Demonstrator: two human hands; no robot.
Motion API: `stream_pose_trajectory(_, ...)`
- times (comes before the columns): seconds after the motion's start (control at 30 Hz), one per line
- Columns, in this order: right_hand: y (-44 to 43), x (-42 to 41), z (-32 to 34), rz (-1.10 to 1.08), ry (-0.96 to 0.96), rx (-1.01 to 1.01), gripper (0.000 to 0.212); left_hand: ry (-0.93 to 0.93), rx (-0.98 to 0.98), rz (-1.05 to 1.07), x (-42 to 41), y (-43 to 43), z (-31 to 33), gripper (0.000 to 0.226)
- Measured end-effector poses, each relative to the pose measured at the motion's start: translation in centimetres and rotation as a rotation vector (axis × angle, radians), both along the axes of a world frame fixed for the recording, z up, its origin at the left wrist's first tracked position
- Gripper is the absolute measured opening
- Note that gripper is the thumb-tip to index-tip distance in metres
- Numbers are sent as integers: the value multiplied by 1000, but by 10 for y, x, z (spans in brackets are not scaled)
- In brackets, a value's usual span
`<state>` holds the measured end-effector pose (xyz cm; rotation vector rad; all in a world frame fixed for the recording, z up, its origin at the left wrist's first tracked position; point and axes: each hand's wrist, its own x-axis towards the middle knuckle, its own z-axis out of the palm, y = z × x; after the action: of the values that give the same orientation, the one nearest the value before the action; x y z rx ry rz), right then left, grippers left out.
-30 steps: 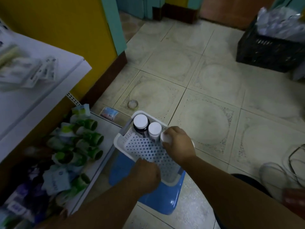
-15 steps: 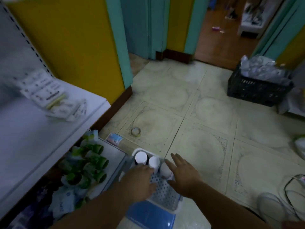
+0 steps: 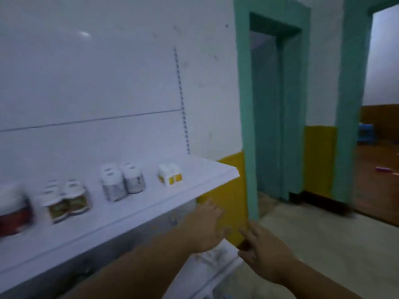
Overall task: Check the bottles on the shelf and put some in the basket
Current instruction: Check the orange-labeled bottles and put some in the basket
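Both arms reach forward and up from the bottom of the view toward the white shelf (image 3: 133,214), whose front edge runs from lower left to its right-hand corner in front of the teal door frame (image 3: 248,126). The left hand (image 3: 205,227) is just below that front edge, near the shelf's right corner, palm down, fingers spread loosely and holding nothing. The right hand (image 3: 264,253) hangs lower and further right, off the end of the shelf, also with fingers apart and empty, its fingertips pointing up toward the shelf corner. The two hands are near each other but apart.

On the shelf the bottles stand in small groups, all blurred. Nearest the right corner are two small white boxes with yellow labels (image 3: 170,174). Further left along the shelf is a cluster of white-capped grey-labelled bottles (image 3: 123,182), then white-capped bottles with dark green labels (image 3: 65,201), and at the far left edge a wide red jar (image 3: 14,209). None of them is touched by either hand. The basket is not in view. Label text cannot be read.
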<state>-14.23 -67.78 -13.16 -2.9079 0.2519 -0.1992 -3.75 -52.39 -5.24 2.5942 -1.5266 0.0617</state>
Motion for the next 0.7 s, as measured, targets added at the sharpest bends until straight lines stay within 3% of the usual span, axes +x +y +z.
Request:
stream_pose_trajectory(0.07,28,24,36,41,-87,71,104,2,-45,121,8,49,30,57)
stream_pose_trajectory(0.17,79,61,72,126,-191,82,68,31,-104,291,12,124,55,58)
stream_pose_trajectory(0.3,150,104,96,237,-264,143,70,104,-211,474,24,206,60,58)
stream_pose_trajectory(0.37,186,119,100,327,-269,157,61,138,-278,536,31,238,59,57)
stream_pose_trajectory(0.57,272,174,103,451,-343,268,54,208,-509,547,53,290,44,47)
stream_pose_trajectory(0.7,299,224,105,426,-360,399,63,248,-710,528,71,300,40,25)
